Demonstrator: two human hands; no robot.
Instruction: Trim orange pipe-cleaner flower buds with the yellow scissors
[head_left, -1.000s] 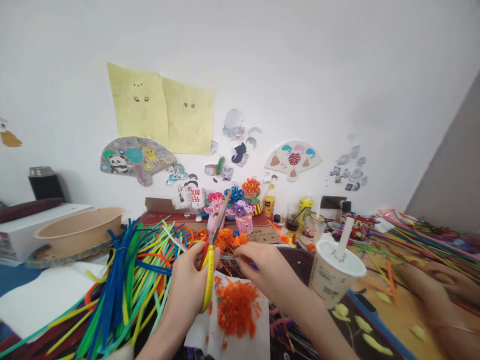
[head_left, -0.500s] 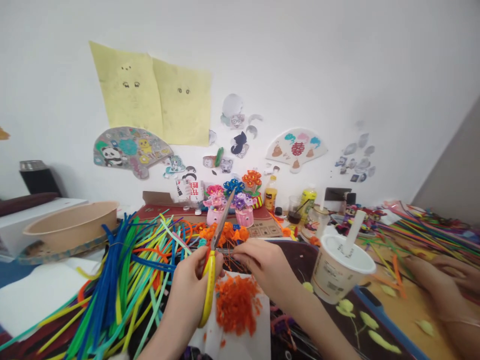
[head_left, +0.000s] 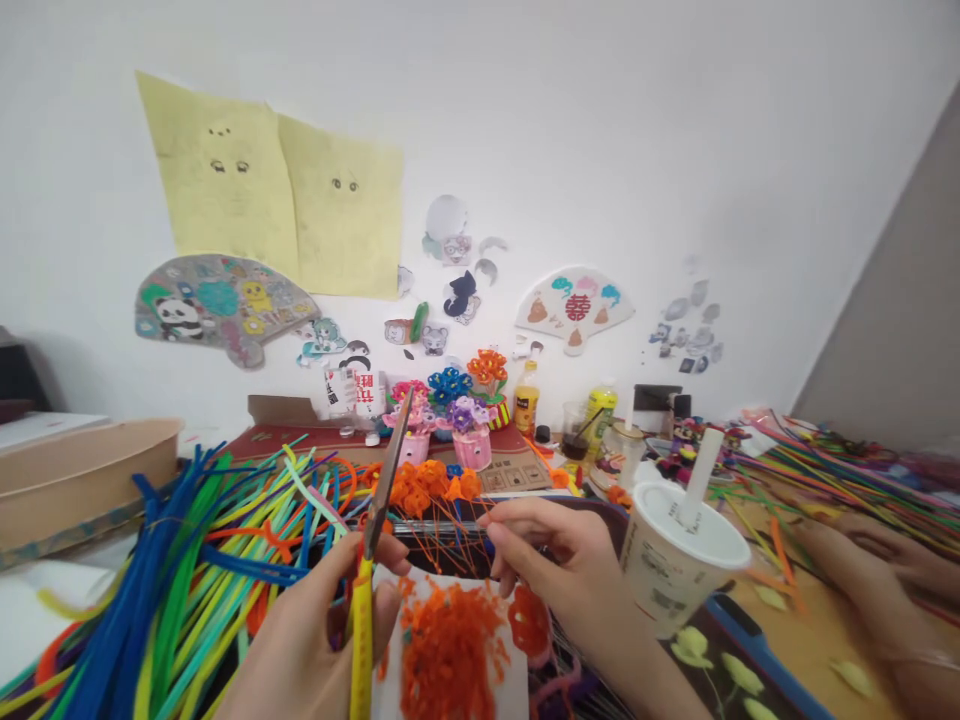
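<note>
In my left hand point(head_left: 322, 610) is a pair of scissors point(head_left: 361, 620) with yellow handles, its closed-looking blades pointing up. My right hand point(head_left: 562, 560) hovers just to the right, fingers loosely curled and apart, with nothing visible in them. Below its fingertips is an orange looped piece point(head_left: 529, 622), beside a white sheet point(head_left: 510, 680) heaped with orange fuzzy clippings point(head_left: 454, 640). Behind both hands, orange fuzzy flowers point(head_left: 424, 487) on thin wire stems lie bunched together.
Pipe cleaners point(head_left: 176, 560) in many colours spread on the left, near a beige basin point(head_left: 82, 470). On the right stands a lidded cup point(head_left: 675, 560) with a straw. Potted craft flowers point(head_left: 471, 440) and bottles point(head_left: 526, 400) line the back. Another person's hands point(head_left: 862, 560) rest far right.
The view has swung left-to-right across the wall. My hands have moved apart, and the scissors have come lower and left. The orange looped piece now shows below my right hand.
</note>
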